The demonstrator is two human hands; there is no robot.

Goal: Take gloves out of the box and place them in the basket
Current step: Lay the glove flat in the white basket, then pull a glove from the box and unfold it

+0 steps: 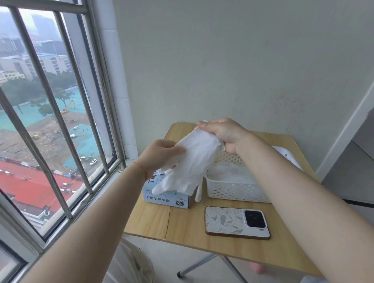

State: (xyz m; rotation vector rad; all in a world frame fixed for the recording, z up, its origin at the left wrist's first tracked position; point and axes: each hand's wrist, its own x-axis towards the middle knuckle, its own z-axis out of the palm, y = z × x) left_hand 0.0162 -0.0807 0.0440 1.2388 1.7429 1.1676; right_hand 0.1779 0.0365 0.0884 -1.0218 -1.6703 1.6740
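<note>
step in hand: a white glove (196, 162) is out of the box and held in the air between both hands; by my reading the job now is to carry it across and lay it in the basket.
left hand (160, 154): at about 9 o'clock of the glove, thumb and fingers pinching its edge partway down.
right hand (223, 134): at about 1 o'clock of the glove, fingers curled round the cuff end, holding it bunched.
glove: hangs slantwise, cuff up at the right hand, fingers drooping over the box and just beside the basket's near left corner.
box (165, 197): pale blue, marked xl, at 7 o'clock of the glove on the table (187, 226); whether more gloves poke from its opening i cannot tell, the glove hides it.
basket (233, 191): white, perforated, at 3 o'clock of the box, something pale already lying inside.
phone (237, 222): face down at 6 o'clock of the basket, apart from it.
doing it well: lead with the right hand toward 3 o'clock, lift the dangling fingers over the rim, and release the left pinch last so the glove settles flat.
risk: limp fingertips may catch on the rim or trail outside.
</note>
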